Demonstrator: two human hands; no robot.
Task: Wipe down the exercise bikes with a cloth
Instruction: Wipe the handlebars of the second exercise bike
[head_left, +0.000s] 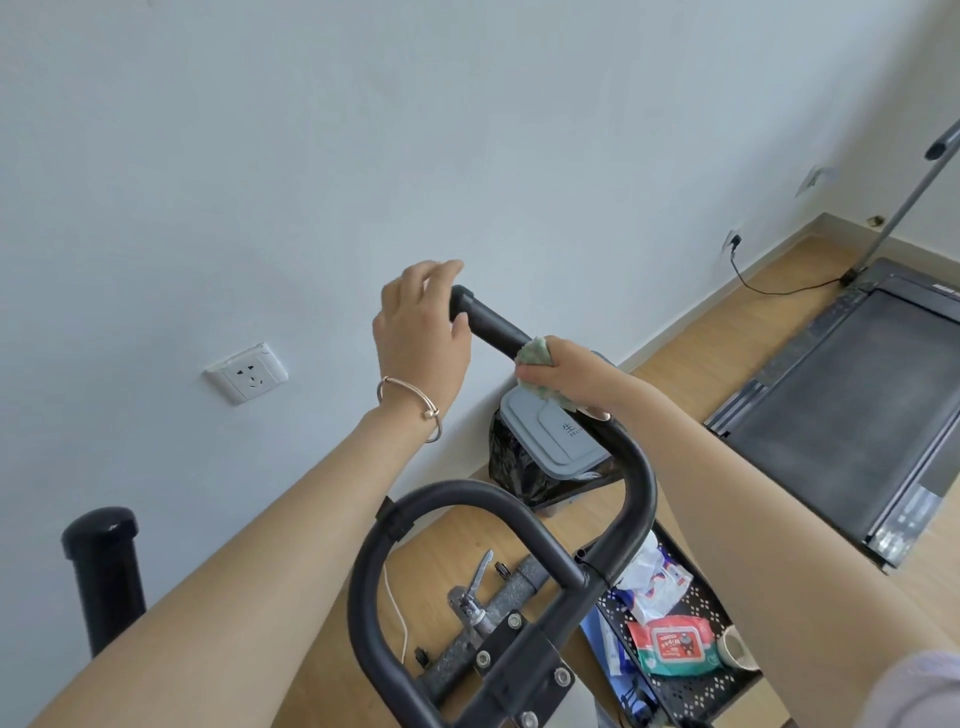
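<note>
The exercise bike's black handlebar (631, 483) loops up from the lower middle and ends in a straight grip (491, 325) pointing up and left. My right hand (569, 376) grips a crumpled pale green cloth (535, 356) wrapped round the bar just below that grip. My left hand (421, 325) hovers over the grip's end cap with relaxed fingers, the thumb near the bar; a thin bracelet sits on its wrist. The other handlebar end (101, 540) stands at the lower left.
A grey-lidded bin (556, 431) with a black bag stands by the wall under the bar. A black perforated tray (696, 691) holds a wet-wipe pack (675, 644) and a cup. A treadmill (852, 410) lies at right, a wall socket (247, 373) at left.
</note>
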